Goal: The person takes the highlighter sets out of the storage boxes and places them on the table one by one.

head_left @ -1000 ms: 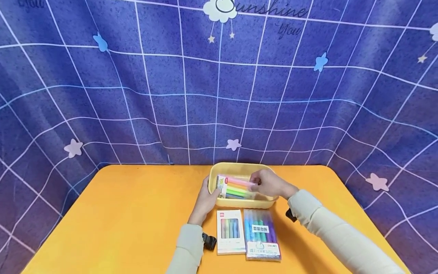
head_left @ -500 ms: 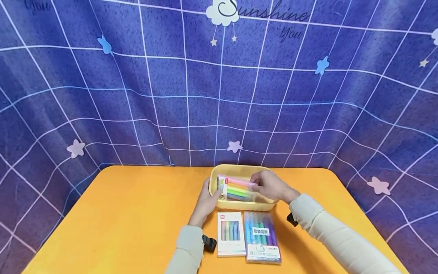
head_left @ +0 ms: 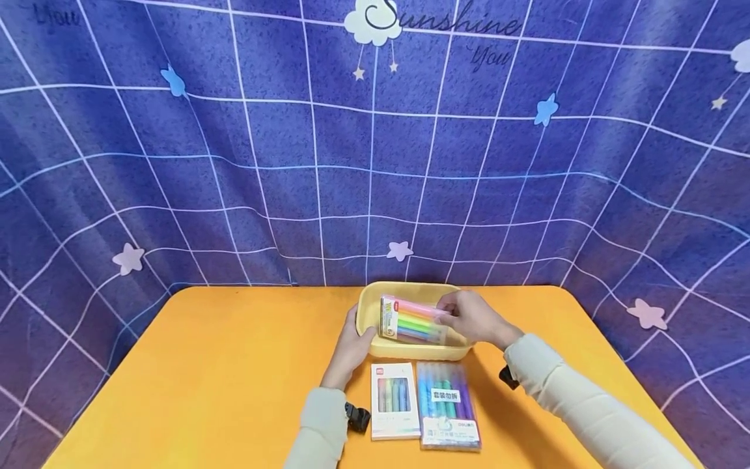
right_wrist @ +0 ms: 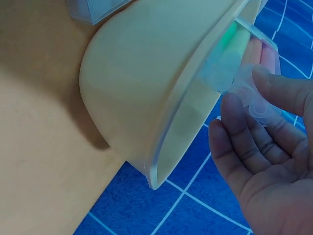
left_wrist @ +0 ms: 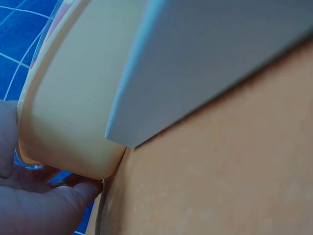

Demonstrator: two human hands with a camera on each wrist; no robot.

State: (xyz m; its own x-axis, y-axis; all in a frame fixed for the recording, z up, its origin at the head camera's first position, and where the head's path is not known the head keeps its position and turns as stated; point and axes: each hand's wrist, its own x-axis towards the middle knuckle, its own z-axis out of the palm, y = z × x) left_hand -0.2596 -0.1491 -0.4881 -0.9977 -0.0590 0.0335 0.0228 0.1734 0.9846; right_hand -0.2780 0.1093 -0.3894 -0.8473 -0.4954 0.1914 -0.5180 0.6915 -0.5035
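A pale yellow plastic bin (head_left: 404, 352) stands on the orange table. My left hand (head_left: 350, 345) holds its left end, thumb at the rim; the left wrist view has the fingers against the outer wall (left_wrist: 73, 98). Within the bin lies a clear pack of pastel highlighters (head_left: 410, 319), slightly tilted, with a white label at its left end. My right hand (head_left: 471, 317) pinches the right end of this pack between thumb and fingers. From the right wrist, the transparent end of the pack (right_wrist: 257, 105) shows between thumb and forefinger, above the bin's rim.
In front of the bin, a white box of pens (head_left: 381, 423) with a window lies beside a clear pack of blue, green and purple pens (head_left: 451, 417). Behind the orange table (head_left: 234, 378) hangs a blue gridded curtain (head_left: 263, 189).
The highlighter pack has shifted a little to the right inside the bin, together with my right hand. My left hand stays at the bin's left end.
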